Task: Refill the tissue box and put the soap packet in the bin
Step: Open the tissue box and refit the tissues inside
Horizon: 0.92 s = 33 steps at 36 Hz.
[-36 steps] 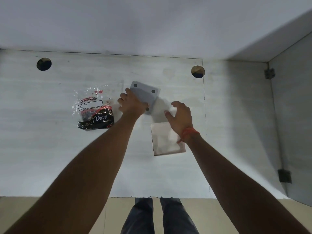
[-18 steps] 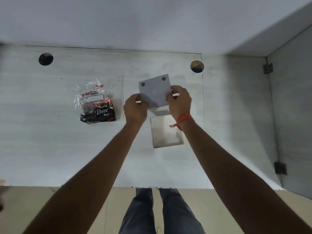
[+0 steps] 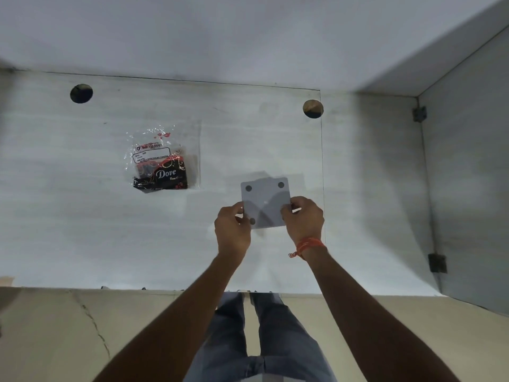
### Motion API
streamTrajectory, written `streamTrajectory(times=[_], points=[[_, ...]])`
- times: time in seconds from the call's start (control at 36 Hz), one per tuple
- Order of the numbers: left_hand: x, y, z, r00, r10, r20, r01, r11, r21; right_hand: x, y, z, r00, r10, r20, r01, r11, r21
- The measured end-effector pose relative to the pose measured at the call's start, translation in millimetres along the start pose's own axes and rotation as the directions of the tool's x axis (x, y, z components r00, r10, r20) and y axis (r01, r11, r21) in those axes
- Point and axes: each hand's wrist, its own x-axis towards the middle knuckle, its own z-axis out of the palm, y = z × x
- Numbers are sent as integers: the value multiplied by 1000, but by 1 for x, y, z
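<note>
Clear tissue bag (image 3: 162,158) with black soap packet (image 3: 162,177) inside, flat on white counter (image 3: 82,230). Left hand (image 3: 232,230) and right hand (image 3: 304,220) pinching grey tissue box (image 3: 265,202), bottom up. Bare room left; glass wall (image 3: 468,188) right.

tissue box (image 3: 265,202): square, pale grey, its underside with round dark pads facing up, held level between both hands above the desk.
soap packet (image 3: 162,176): black Dove wrapper, lying flat on the desk with a clear tissue bag (image 3: 162,150) over it, well left of the box.
</note>
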Motion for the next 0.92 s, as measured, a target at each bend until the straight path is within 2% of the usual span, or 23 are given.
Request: streamTrajectory(times=[0.42,0.5,0.64,0.69,0.75,0.81,0.86,0.92], points=[[18,9,-11,986,-163,-39,164,986,37,21,-12,-11,984,122,131,-104,985,-136],[23,7,-12,983,-181,-13,181,983,33,29,-13,-11,977,144,155,-132,988,-86],[37,-3,-11,948,-307,82,308,951,0,40,-14,-15,930,273,247,-292,955,43],[42,2,-16,883,-419,211,446,889,-102,44,-15,-18,891,280,356,-334,937,98],[44,11,-22,710,-514,481,655,733,-183,44,-12,-22,831,273,484,-394,904,167],[47,25,-31,541,-492,683,798,558,-230,43,-7,-22,804,249,541,-408,891,196],[56,32,-35,460,-502,732,855,473,-213,40,-4,-18,857,183,482,-331,912,243],[68,36,-35,448,-509,735,880,396,-263,39,-3,-14,932,39,360,-174,921,349]])
